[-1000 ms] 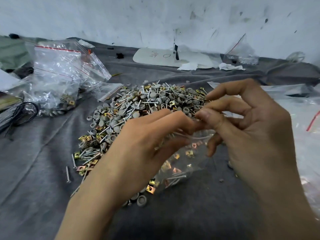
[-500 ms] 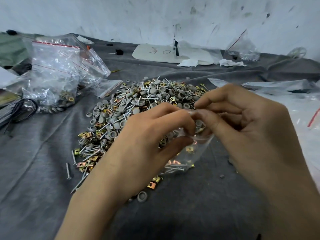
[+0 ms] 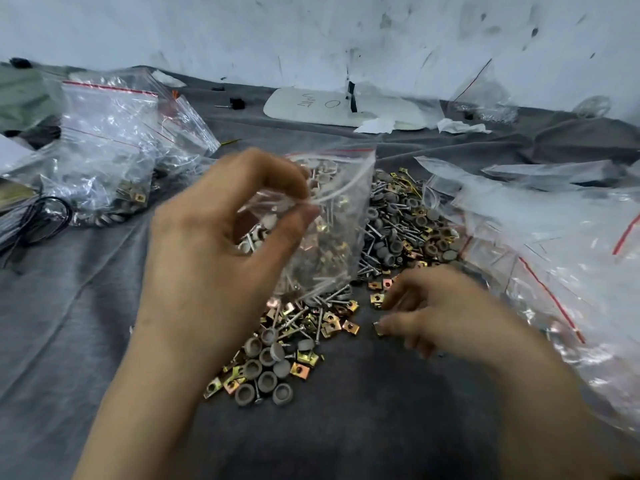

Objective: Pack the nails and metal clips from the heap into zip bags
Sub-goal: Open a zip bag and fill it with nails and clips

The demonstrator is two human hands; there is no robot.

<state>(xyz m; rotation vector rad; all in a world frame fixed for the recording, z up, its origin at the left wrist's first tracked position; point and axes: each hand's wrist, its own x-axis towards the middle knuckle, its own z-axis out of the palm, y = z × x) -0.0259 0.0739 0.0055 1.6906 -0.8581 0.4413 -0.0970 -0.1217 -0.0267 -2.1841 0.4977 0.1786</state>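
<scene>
On a grey cloth point(image 3: 86, 323) below a scuffed white wall point(image 3: 173, 29), the left hand point(image 3: 214, 244) pinched a part-filled zip bag point(image 3: 332, 216) at frame centre, over the heap of nails and clips point(image 3: 408, 223). The blurred right hand point(image 3: 440, 313) curled its fingers at the heap's lower-right edge; any hold was unclear.

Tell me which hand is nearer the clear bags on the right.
Right. The right hand is just left of the clear bags; the left hand grips a zip bag farther left, above the heap.
</scene>
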